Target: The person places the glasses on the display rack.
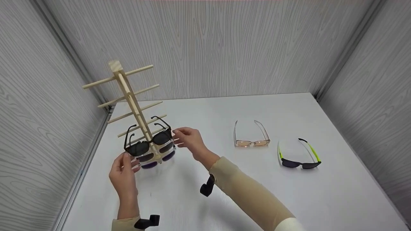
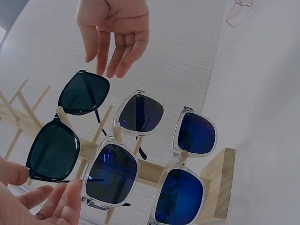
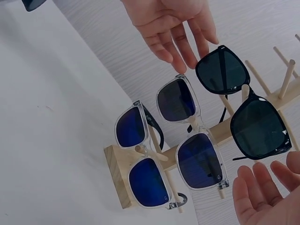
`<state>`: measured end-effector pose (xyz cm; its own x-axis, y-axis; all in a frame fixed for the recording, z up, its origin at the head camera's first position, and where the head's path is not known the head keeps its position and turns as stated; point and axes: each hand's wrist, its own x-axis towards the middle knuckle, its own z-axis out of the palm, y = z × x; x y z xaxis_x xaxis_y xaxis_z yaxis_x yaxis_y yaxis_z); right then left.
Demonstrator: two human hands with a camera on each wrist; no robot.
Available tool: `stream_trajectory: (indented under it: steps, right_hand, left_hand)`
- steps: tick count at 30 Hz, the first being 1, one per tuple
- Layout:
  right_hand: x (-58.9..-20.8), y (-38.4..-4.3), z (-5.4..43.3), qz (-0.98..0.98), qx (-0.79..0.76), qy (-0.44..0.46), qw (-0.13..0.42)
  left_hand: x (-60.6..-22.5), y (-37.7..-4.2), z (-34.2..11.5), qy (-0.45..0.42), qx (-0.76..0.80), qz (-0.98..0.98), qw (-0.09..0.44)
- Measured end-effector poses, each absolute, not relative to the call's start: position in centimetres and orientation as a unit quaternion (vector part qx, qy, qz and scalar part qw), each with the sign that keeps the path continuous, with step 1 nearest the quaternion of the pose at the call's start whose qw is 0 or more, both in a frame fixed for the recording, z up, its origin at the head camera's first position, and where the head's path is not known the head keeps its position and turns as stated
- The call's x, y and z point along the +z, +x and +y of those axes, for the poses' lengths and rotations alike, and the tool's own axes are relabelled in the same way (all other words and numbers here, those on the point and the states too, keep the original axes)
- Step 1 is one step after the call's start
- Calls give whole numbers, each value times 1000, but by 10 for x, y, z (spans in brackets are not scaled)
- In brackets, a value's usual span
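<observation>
Black-framed sunglasses (image 1: 150, 144) sit on a wooden glasses stand (image 1: 131, 96), their bridge over a short peg. My left hand (image 1: 123, 171) is at their left hinge, thumb tip close to the frame corner and fingers loosely bent beneath. On the other side, my right hand (image 1: 189, 141) has its fingertips beside the right hinge, fingers relaxed and spread. Below hang two clear-framed pairs: sunglasses with dark bluish lenses (image 2: 112, 172) in the middle and blue-lensed sunglasses (image 2: 179, 196) lowest, nearest the stand's base (image 2: 220, 185).
On the white table (image 1: 205, 112), to the right, lie pale pink-framed glasses (image 1: 252, 143) and dark sunglasses with yellow-green temples (image 1: 301, 165), temples unfolded. Bare dowels (image 1: 138, 70) stick out sideways from the stand's upper part. Grey wood-grain panels (image 1: 205, 48) enclose the table.
</observation>
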<state>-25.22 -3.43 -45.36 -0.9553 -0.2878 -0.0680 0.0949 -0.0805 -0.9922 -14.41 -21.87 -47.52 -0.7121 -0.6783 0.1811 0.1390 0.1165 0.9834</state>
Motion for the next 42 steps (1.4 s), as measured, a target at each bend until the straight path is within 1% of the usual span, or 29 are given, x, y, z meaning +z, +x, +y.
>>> stream_trajectory:
  steps: [12,21,27,32,34,35,39,41,42]
  right_hand:
    - [-469,-240,-12,651,-744,-69,133]
    - [-478,-228,3,640,-754,-81,123]
    - [-486,-224,16,634,-760,-72,123]
    - [-492,-220,28,632,-762,-58,127]
    - [-491,-216,34,633,-762,-50,127]
    - [-490,-213,37,632,-763,-45,127]
    - [-487,-203,48,632,-765,-25,125]
    - [-488,-201,53,632,-765,-16,123]
    - [-489,-200,56,631,-766,-11,122]
  left_hand:
    - [-485,-131,-210,214,-640,-677,295]
    - [-496,-127,-197,228,-636,-691,258]
    - [-506,-126,-188,232,-641,-693,234]
    - [-516,-125,-181,224,-653,-686,228]
    - [-533,-128,-183,198,-680,-666,234]
    - [-534,-128,-182,197,-683,-663,233]
    - [-538,-129,-177,199,-685,-668,213]
    - [-527,-127,-170,223,-661,-691,191]
    - [-527,-128,-169,225,-660,-693,184]
